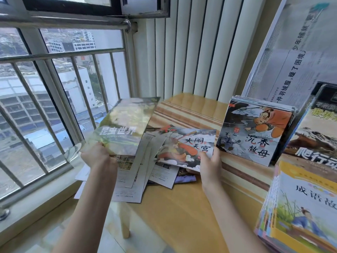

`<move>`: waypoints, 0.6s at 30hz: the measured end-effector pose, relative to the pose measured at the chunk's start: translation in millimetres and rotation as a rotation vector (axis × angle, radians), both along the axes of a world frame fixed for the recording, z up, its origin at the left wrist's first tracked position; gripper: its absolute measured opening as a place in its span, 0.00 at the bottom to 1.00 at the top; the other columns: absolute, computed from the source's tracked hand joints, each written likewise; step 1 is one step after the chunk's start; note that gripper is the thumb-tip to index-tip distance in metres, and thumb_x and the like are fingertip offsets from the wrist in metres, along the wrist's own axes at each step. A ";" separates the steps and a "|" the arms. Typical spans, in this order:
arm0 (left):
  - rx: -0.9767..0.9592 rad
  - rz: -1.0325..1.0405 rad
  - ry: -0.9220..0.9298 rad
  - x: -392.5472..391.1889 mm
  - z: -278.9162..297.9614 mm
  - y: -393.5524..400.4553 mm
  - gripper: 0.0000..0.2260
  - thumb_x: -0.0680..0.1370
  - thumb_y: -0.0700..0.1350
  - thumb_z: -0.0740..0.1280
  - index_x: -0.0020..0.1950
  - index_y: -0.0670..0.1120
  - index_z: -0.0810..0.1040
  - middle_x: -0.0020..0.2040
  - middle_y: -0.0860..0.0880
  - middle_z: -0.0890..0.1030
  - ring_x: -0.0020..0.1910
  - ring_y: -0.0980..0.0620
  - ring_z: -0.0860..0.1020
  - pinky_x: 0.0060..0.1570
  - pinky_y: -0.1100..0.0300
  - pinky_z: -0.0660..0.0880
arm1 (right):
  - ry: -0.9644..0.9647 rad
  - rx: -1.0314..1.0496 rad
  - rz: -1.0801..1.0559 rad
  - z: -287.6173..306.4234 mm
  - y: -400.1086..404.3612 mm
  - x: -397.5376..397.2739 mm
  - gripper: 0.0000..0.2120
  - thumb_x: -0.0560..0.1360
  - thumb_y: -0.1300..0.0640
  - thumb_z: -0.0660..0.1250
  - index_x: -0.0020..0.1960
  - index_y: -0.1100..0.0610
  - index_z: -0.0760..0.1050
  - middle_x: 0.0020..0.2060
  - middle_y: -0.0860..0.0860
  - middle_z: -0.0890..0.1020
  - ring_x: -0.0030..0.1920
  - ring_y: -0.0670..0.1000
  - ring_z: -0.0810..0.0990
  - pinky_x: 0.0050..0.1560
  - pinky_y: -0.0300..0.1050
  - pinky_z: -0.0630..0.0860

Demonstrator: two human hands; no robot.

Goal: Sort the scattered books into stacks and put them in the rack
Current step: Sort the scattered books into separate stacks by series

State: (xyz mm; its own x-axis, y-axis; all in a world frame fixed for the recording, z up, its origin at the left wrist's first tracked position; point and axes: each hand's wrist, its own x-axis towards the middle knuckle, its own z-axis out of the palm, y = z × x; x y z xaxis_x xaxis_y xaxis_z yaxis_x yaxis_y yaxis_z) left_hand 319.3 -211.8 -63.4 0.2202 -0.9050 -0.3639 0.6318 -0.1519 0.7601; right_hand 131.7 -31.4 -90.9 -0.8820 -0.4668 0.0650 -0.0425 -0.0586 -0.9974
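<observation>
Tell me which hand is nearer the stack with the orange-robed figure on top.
Right. The right hand sits just beside the stack's lower left corner; the left hand is far across the scattered books.

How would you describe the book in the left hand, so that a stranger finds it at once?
Start at the window railing. Beside it, the left hand grips a large green book above the scattered pile. Only it has a white title; its neighbours are painted covers.

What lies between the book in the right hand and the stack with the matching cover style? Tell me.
Nothing visible does. The right hand holds the small picture book; the matching stack sits just to its right, with only bare table edge between them.
</observation>
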 end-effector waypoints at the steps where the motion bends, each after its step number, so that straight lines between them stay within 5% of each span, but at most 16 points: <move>1: -0.015 0.003 -0.004 -4.1 1.4 0.9 0.10 0.74 0.28 0.60 0.43 0.43 0.73 0.40 0.47 0.77 0.33 0.54 0.78 0.28 0.62 0.78 | 0.022 -0.028 -0.009 3.3 2.3 -0.6 0.18 0.78 0.61 0.62 0.67 0.55 0.68 0.56 0.47 0.77 0.47 0.36 0.76 0.46 0.33 0.70; 3: -0.025 -0.055 0.008 -16.1 3.6 5.3 0.11 0.76 0.30 0.60 0.39 0.44 0.70 0.36 0.49 0.75 0.29 0.56 0.76 0.25 0.66 0.75 | 0.120 -0.069 -0.058 13.5 9.2 -6.3 0.17 0.79 0.62 0.61 0.67 0.56 0.66 0.51 0.41 0.76 0.44 0.26 0.74 0.42 0.23 0.68; 6: 0.019 -0.255 0.117 -39.3 4.8 14.6 0.11 0.81 0.34 0.56 0.41 0.44 0.73 0.33 0.50 0.78 0.22 0.59 0.77 0.21 0.67 0.73 | 0.247 -0.085 -0.278 28.4 22.6 -25.7 0.14 0.80 0.62 0.60 0.65 0.61 0.66 0.48 0.40 0.74 0.44 0.26 0.74 0.39 0.22 0.67; 9: 0.022 -0.445 0.163 -66.9 -3.7 24.4 0.11 0.82 0.37 0.54 0.52 0.40 0.75 0.40 0.45 0.82 0.29 0.55 0.81 0.24 0.62 0.77 | 0.229 0.026 -0.558 24.1 28.3 -46.1 0.19 0.80 0.58 0.60 0.70 0.56 0.64 0.60 0.52 0.77 0.58 0.48 0.77 0.48 0.37 0.70; 11: 0.011 -0.551 0.210 -85.9 -3.7 37.9 0.12 0.82 0.38 0.52 0.57 0.39 0.74 0.40 0.43 0.82 0.34 0.51 0.81 0.35 0.57 0.81 | 0.196 0.179 -0.738 13.6 24.9 -56.3 0.20 0.80 0.55 0.60 0.71 0.51 0.64 0.62 0.54 0.77 0.60 0.57 0.75 0.53 0.49 0.72; 14: -0.006 -0.693 0.283 -109.8 2.0 65.3 0.13 0.83 0.40 0.50 0.53 0.38 0.72 0.40 0.41 0.81 0.43 0.45 0.79 0.57 0.48 0.73 | 0.168 0.343 -0.899 14.4 16.9 -65.8 0.22 0.80 0.54 0.59 0.73 0.48 0.62 0.63 0.59 0.75 0.64 0.62 0.70 0.60 0.58 0.64; 18: 0.009 -0.869 0.363 -132.2 -3.5 81.8 0.16 0.83 0.43 0.53 0.68 0.38 0.69 0.50 0.40 0.81 0.41 0.47 0.82 0.40 0.52 0.81 | 0.199 0.334 -0.946 19.6 12.7 -81.3 0.25 0.80 0.57 0.58 0.73 0.41 0.59 0.60 0.58 0.74 0.62 0.61 0.69 0.57 0.58 0.65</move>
